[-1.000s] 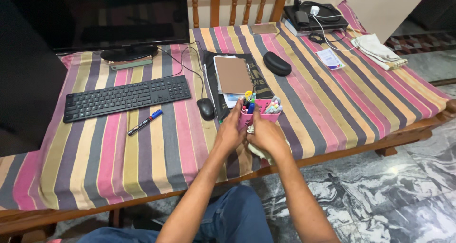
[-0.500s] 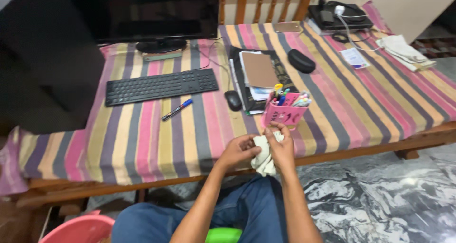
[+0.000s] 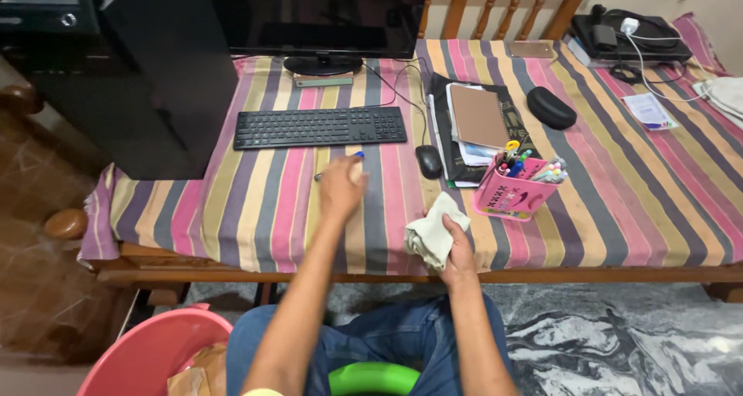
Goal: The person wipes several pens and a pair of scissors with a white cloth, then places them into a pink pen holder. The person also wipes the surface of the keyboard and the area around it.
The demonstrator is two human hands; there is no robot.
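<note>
Pale cloth (image 3: 430, 237) gripped in right hand (image 3: 455, 250), just in front of keyboard (image 3: 320, 127).
Left hand (image 3: 340, 186) extended over blue-capped marker (image 3: 345, 161) just in front of keyboard, fingers curled, contact not confirmed; apparently reaching while cloth kept bunched and ready. Noted right of keyboard: mouse (image 3: 428, 161), notebooks (image 3: 478, 117), pink pen holder (image 3: 514, 192). Found no obstruction between hand and marker.

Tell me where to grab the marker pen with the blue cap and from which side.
Grip the marker pen with the blue cap around its slim barrel from above: it lies flat on the striped cloth, slanted. The left hand covers most of it.
</note>
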